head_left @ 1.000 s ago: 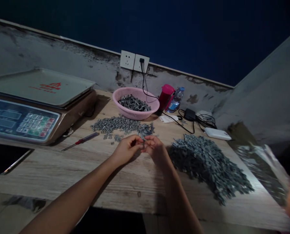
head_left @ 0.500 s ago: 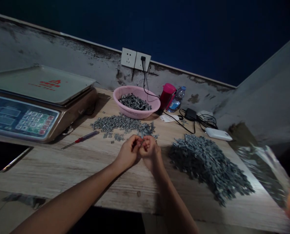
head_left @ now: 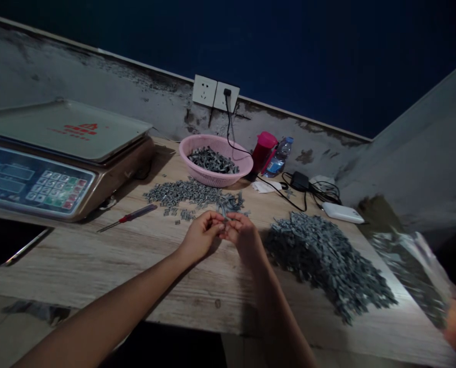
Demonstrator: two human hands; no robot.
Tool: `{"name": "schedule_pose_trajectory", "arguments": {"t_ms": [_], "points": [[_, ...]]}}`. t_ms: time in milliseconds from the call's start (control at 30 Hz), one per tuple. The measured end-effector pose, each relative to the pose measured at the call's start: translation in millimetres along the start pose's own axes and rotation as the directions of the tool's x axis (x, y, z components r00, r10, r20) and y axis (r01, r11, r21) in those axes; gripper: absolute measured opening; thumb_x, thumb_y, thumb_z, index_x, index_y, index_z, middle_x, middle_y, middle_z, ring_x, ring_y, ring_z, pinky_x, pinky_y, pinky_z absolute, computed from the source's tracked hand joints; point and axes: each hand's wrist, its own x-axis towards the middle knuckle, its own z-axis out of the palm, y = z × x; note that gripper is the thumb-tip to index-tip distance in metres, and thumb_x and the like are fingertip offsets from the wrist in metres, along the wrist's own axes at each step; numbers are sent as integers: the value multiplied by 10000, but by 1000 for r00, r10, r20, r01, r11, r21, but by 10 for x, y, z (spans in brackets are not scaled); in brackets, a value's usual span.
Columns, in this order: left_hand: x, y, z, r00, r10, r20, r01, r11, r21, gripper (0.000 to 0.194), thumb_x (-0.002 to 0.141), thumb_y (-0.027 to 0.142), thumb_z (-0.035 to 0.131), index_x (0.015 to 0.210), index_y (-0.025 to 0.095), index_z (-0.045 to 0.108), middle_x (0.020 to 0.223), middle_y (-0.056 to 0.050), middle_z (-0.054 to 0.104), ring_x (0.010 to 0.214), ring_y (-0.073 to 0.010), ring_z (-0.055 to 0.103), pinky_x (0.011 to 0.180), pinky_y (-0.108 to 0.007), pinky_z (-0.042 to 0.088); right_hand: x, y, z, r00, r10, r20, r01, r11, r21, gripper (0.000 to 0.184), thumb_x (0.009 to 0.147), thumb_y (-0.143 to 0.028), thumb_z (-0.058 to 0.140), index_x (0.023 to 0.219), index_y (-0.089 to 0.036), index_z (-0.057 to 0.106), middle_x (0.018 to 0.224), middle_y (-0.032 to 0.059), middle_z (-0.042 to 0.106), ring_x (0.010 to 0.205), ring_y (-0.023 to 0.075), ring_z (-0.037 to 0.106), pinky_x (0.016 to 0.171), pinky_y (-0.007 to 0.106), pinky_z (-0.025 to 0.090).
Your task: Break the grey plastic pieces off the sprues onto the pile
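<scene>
Parted slightly, left hand [head_left: 200, 236] and right hand [head_left: 244, 236] pinch a small grey metal piece [head_left: 223, 214]. Loose grey pieces [head_left: 182, 193] lie just beyond.

This looks like a small piecework workshop: a weighing scale [head_left: 40, 153] stands at the left of a worn wooden bench [head_left: 78, 260], with heaps of small grey parts [head_left: 323, 260] spread across it and more in a pink basket [head_left: 201, 174]. The far wall [head_left: 97, 97] is stained and scuffed, with a power socket [head_left: 215, 94].
</scene>
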Motion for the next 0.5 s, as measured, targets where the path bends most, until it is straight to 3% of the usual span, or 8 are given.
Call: {"name": "schedule_pose_trajectory", "arguments": {"t_ms": [100,200,300,367,500], "points": [[-1,31,-49,992,115,49,-124,955,271,118,751,153,556,865,162,585,774,-15,625,697,-139,581,684,-275,458,27,35,-34,997,-70,-22,67,992,-109,297,660,-211,570,942,-193,479,625,-42,564,555,144,587,628,310,518],[5,56,-114,932,317,175,-357,725,589,146,746,107,570,870,174,612,860,-44,643,815,-175,568,765,-311,441,33,63,-51,990,-135,-36,124,970,-211,289,664,-209,553,942,-191,477,637,-39,561,548,144,586,602,294,508],[5,47,-147,854,432,291,-500,523,691,92,787,125,544,848,164,602,861,-63,639,837,-189,551,774,-321,433,17,61,-42,989,-142,-32,130,961,-243,296,664,-196,535,953,-187,471,648,-44,555,573,149,608,608,287,502],[-2,34,-143,843,447,299,-509,480,715,96,798,122,528,857,158,595,862,-68,639,834,-190,550,769,-320,434,9,57,-28,992,-117,-38,104,965,-241,293,659,-189,530,945,-183,464,633,-50,553,572,153,618,602,281,497],[-25,25,-105,881,415,225,-430,507,748,140,760,75,542,856,156,602,861,-67,650,835,-190,566,760,-307,439,19,105,-11,992,-112,-65,94,967,-237,280,645,-193,522,917,-187,459,595,-59,548,537,151,603,565,270,486]]}}
